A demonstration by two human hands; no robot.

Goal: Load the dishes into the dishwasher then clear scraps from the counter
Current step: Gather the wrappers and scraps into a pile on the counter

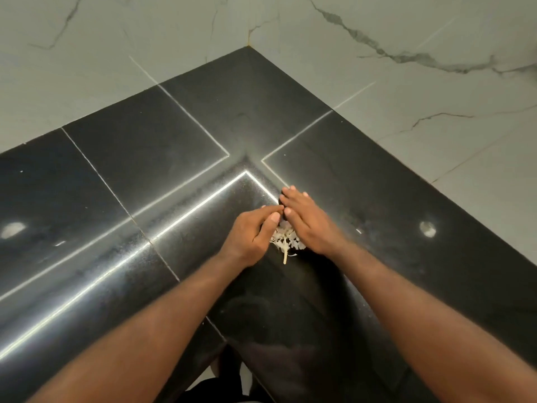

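1. Step in hand, as judged: the scrap-clearing half of the task. No dishes or dishwasher in view. 2 bare hands work a pile of scraps on the black counter.
2. Pile: white shreds, loosely heaped, with 1 pale stick poking out of its near side toward the person. It lies on the counter surface, not lifted.
3. Left hand: just left of the pile, touching its edge. Fingers bent inward, thumb stretched along the pile's far-left side. Cannot tell whether any shreds are pinched under those fingers.
4. Right hand: just right of the pile, fingers straight and together, holding nothing. Its outer edge appears to be down on the counter like a blade. It covers the pile's right edge.
5. Beyond the pile the fingertips of the 2 hands meet, so the pile is walled on 3 sides. Only the near side, by the stick, is free.
6. To do it well: press both hand edges flat to the counter so fine shreds cannot slip under. Draw inward to tighten the heap before lifting. Scoop with 1 hand and use the other as backstop.
7. Risks, as judged: the stick may roll out through the near gap, and light shreds may scatter or cling to skin.
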